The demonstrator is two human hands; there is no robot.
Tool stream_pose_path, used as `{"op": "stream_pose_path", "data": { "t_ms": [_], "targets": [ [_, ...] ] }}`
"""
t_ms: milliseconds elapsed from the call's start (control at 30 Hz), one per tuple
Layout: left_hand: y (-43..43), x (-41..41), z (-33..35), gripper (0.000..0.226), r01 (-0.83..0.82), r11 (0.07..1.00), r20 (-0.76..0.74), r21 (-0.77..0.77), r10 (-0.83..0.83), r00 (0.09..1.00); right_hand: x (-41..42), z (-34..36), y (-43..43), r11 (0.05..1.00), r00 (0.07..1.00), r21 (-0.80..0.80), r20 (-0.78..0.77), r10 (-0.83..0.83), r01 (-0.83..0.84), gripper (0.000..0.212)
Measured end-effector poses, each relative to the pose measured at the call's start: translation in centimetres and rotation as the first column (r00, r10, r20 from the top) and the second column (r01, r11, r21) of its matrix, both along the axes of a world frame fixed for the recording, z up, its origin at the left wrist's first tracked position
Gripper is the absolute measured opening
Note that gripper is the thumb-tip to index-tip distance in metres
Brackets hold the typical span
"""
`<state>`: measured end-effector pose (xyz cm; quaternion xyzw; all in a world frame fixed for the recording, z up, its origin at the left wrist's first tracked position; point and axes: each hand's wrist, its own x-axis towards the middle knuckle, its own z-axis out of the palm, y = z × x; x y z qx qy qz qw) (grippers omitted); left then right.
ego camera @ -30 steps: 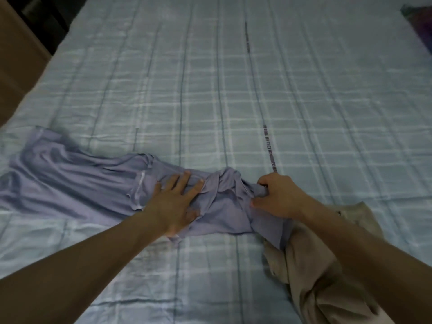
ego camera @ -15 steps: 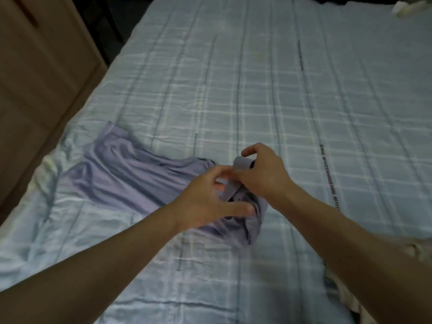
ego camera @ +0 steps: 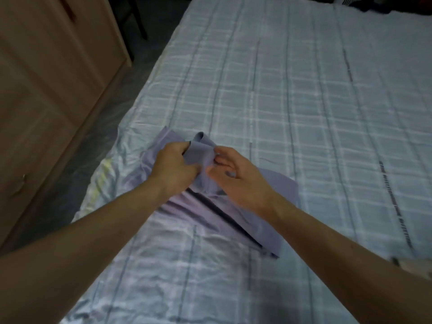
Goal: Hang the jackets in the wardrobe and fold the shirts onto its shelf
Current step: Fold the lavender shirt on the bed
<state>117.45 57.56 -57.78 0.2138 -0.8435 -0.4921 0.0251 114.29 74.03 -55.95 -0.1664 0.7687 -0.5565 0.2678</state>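
Shirt (ego camera: 245,206) is being pinched at a raised fold by both hands, left hand (ego camera: 174,166) and right hand (ego camera: 236,177), fingers closed on fabric, over the bed (ego camera: 304,101).

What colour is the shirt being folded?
Pale lilac, plain, no pattern; the shirt shows in the head view.
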Motion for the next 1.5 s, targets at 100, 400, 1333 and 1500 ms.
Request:
{"op": "stream_pose_path", "data": {
  "t_ms": [100,400,1333,1500],
  "targets": [
    [-4.0,0.0,0.0,0.024,-0.048,0.999,0.020,-0.021,0.048,0.999,0.1,-1.0,-2.7,0.994,0.992,0.055,-0.071,0.103,-0.099,0.050],
    [-8.4,1.3,-4.3,0.052,0.045,0.803,0.152,-0.594,0.058,0.987,1.3,-7.1,-1.5,0.841,0.802,0.541,-0.491,0.341,-0.026,0.040],
    [-0.6,1.7,-8.1,0.063,0.432,0.500,0.177,-0.751,-0.478,0.861,2.4,-9.8,8.9,0.795,0.893,0.417,-0.293,-0.342,0.441,0.081],
    [5.1,1.2,-5.9,0.047,0.450,0.728,-0.029,-0.516,-0.540,0.841,1.7,-8.0,7.6,0.800,0.848,0.284,-0.207,-0.487,0.529,0.081]
  ]
}}
